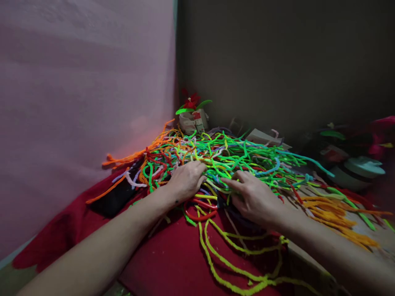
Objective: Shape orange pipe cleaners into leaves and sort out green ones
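Your left hand (187,176) and right hand (252,194) are sitting half-curled, grip's unclear; tangled twelve-o'clock pipe cleaners (226,155) are risking snags.

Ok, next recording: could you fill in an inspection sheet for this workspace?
Surface: red cloth, visible in front and at left.
Job's things: tangled heap of multicoloured fuzzy stems; long yellow fuzzy strands looping in front; bundle of orange fuzzy stems at right.
Clutter: red flower with green leaves behind the heap; pale lidded container at far right.
Hands: left hand and right hand both at the heap's near side, fingers among the stems; grip unclear.
Cables: nothing seen.
Surroundings: pale pinkish wall at left, dark wall behind; dim light.
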